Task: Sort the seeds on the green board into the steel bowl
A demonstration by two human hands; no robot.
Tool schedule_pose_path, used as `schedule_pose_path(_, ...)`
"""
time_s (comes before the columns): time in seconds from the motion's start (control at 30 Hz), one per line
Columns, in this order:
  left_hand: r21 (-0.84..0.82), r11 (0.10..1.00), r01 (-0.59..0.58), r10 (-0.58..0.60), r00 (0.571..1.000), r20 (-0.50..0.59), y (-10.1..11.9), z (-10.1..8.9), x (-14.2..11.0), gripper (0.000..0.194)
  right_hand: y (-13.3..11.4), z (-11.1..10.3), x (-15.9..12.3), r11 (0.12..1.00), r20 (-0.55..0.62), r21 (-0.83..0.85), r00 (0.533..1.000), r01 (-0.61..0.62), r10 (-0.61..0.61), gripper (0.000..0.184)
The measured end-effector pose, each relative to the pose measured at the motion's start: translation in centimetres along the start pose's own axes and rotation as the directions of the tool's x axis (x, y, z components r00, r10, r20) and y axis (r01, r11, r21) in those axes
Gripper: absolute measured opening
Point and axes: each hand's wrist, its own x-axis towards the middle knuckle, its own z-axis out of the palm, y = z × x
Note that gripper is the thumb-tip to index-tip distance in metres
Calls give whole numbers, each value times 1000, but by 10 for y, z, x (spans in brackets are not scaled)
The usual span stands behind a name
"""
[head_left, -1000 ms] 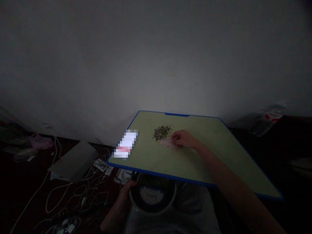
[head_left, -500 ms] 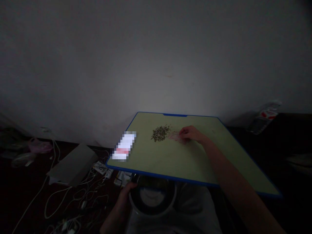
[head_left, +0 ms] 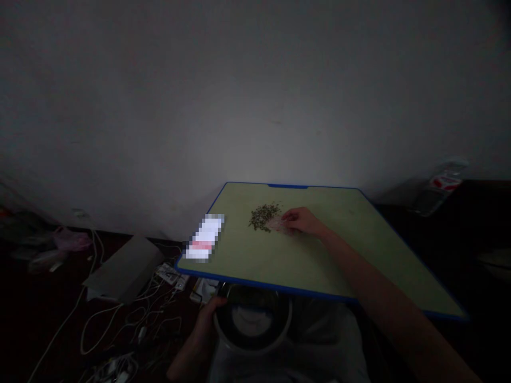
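Observation:
A pile of small dark bits (head_left: 263,215), like seeds or husks, lies on the pale green tabletop (head_left: 339,266). My right hand (head_left: 301,221) pinches a thin see-through piece with pinkish marks (head_left: 275,222), whose left edge meets the pile's right side. The dim light hides exactly what this piece is. Below the table's near edge, my left hand (head_left: 209,311) grips the left rim of a round dark-inside bowl (head_left: 253,348) over my lap. Part of the bowl is covered by the table edge.
A lit phone (head_left: 204,236), blurred out, lies at the table's left side. Tangled white cables (head_left: 139,319) and a grey box (head_left: 125,268) are on the floor at left. Beyond the table's right edge stands a clear bottle with a red label (head_left: 445,183).
My right hand has moved left, bringing the see-through piece against the pile. My left hand still holds the bowl in much the same place. The whole view has shifted slightly.

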Motion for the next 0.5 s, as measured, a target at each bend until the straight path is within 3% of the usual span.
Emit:
schedule_pose_path(0.1,29,999,30,-28,999,-42,0,0,-1,30,-4,2,-2,999,28,-6,999,32,-32,25)
schedule_pose_path(0.27,38,998,51,-48,997,-66,0,1,-6,4,-9,5,-4,999,61,47,998,26,-29,28)
schedule_pose_path(0.5,-2,999,47,-47,999,-2,-2,6,-6,5,-13,1,-7,990,81,142,997,5,-17,32)
